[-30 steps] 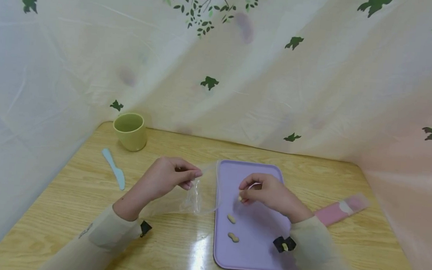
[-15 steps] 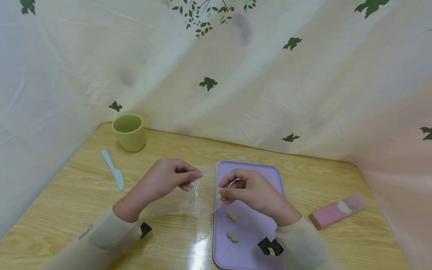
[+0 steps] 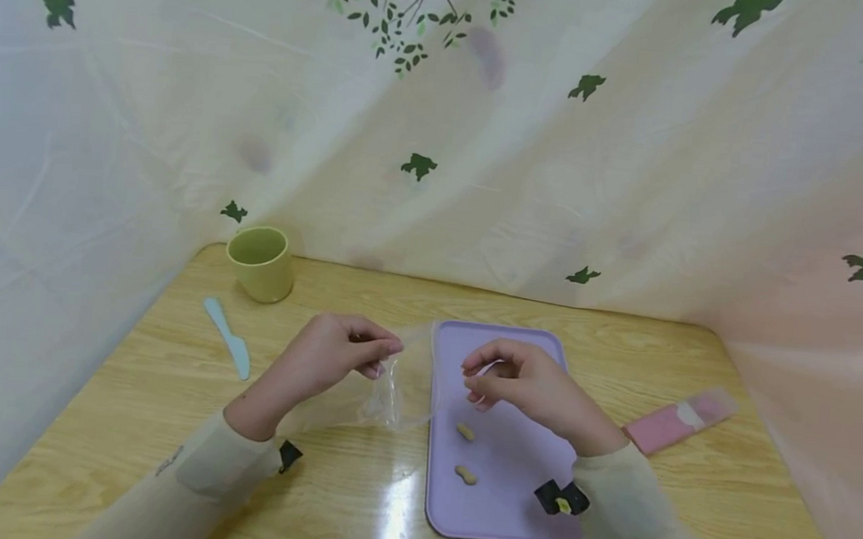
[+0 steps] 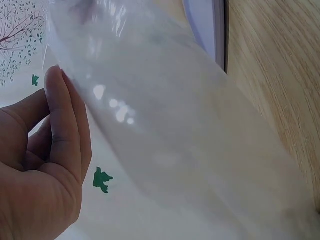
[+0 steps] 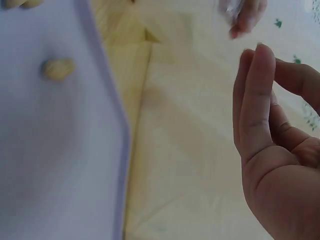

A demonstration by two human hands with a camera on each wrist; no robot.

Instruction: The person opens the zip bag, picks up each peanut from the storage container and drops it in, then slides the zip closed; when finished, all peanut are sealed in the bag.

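My left hand pinches the rim of a clear plastic bag between thumb and fingers, its mouth facing the purple tray. In the left wrist view the bag spreads out beside that hand. Over the tray, my right hand hovers with loosely bent fingers, and nothing shows between them in the right wrist view. Two peanuts in their shells lie on the tray below it, an upper peanut and a lower peanut. What lies inside the bag is too unclear to tell.
A yellow-green cup stands at the back left, with a light blue plastic knife in front of it. Right of the tray lies a pink packet. A printed curtain hangs behind the wooden table.
My right hand carried a peanut left to the bag's mouth, then drew back right over the tray; the peanut no longer shows in its fingers. The left hand stays with the bag.
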